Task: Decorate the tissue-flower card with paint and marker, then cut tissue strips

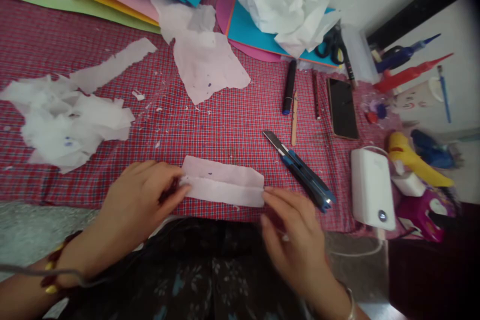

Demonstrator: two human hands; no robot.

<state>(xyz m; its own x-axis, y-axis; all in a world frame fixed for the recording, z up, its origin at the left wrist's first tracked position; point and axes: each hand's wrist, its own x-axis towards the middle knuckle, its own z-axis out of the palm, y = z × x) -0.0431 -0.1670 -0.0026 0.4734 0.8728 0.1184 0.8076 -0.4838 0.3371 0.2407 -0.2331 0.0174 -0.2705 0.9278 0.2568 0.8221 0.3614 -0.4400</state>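
Note:
A pale folded strip of tissue paper (225,191) lies near the front edge of the cloth-covered table, with a fold line running along its length and a small dark mark on it. My left hand (144,195) pinches the strip's left end between thumb and fingers. At the right end, my right hand (294,230) touches the edge with its fingertips; its thumb is held apart, below the strip. Just beyond the right hand rests a blue and black box cutter (300,170) with its blade out, pointing up and left.
Crumpled white tissue (71,115) and a torn strip (114,65) lie left. A torn sheet (208,65) is behind. A black marker (289,87), wooden stick (294,120), phone (342,108), white power bank (372,187) and yellow glue gun (416,160) line the right.

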